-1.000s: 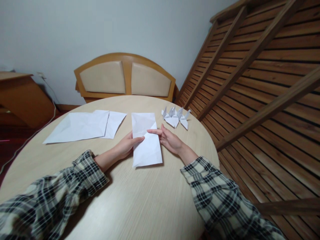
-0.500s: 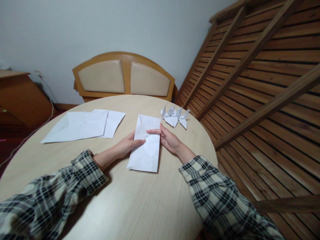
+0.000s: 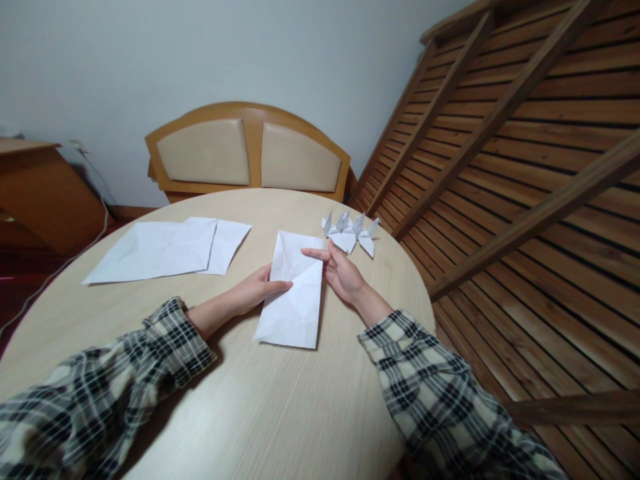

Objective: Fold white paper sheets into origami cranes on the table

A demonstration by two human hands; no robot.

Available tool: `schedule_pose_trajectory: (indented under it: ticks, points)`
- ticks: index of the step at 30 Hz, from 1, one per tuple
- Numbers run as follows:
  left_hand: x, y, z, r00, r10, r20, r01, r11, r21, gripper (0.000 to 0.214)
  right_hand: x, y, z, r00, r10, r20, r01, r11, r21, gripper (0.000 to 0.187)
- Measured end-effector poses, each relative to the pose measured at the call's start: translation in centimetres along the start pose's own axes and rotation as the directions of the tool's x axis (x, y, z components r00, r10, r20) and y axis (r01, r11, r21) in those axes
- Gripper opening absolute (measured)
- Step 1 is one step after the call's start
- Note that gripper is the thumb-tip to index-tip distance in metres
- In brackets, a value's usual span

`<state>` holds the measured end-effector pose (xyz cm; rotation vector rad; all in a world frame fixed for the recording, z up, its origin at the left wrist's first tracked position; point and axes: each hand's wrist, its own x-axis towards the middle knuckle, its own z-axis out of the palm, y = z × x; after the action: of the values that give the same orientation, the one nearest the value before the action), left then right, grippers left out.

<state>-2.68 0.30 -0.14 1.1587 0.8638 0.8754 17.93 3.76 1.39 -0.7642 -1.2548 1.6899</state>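
A white sheet of paper [image 3: 293,310], folded into a tall rectangle and marked with creases, is held up over the table in front of me. My left hand [image 3: 255,291] grips its left edge, thumb on the front and the other fingers hidden behind. At the right edge, my right hand [image 3: 344,275] has its index finger stretched across the upper part of the paper. The other fingers of that hand are curled at the edge, partly out of sight. Just beyond it stand several folded paper cranes [image 3: 350,230] in a row.
More creased white paper sheets [image 3: 155,250] lie overlapping on the left of the round wooden table [image 3: 240,413]. A headboard with padded panels [image 3: 255,157] stands behind the table. On the right leans a slatted wooden frame [image 3: 505,180]. A desk [image 3: 45,193] and a cable are at far left.
The index finger of my right hand has slid a little to the right and up across the paper. The folded sheet has shifted slightly down and right; my left hand keeps its grip.
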Motion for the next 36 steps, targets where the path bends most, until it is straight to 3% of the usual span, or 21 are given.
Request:
schedule_pose_trajectory:
  ticks: [12,20,28,36]
  points:
    - [0.1,-0.2,-0.2,1.0,-0.014,0.008,0.014,1.0,0.01,0.055,0.4,-0.1,-0.6,0.989,-0.08,-0.123,0.084,0.996,0.024,0.055]
    - [0.2,-0.1,-0.2,0.998,-0.039,0.056,0.039,0.999,-0.012,0.038,0.9,-0.9,-1.3,0.928,-0.187,-0.323,0.215,0.975,0.054,0.049]
    - [0.1,0.1,-0.1,0.997,0.018,0.069,-0.017,1.0,-0.022,0.023,1.2,-1.4,-2.7,0.876,-0.272,-0.398,0.28,0.959,-0.038,0.058]
    - [0.2,0.1,0.1,0.997,-0.017,0.078,0.021,0.998,-0.056,0.02,1.3,-1.9,-3.5,0.825,-0.288,-0.487,0.335,0.942,0.01,0.053]
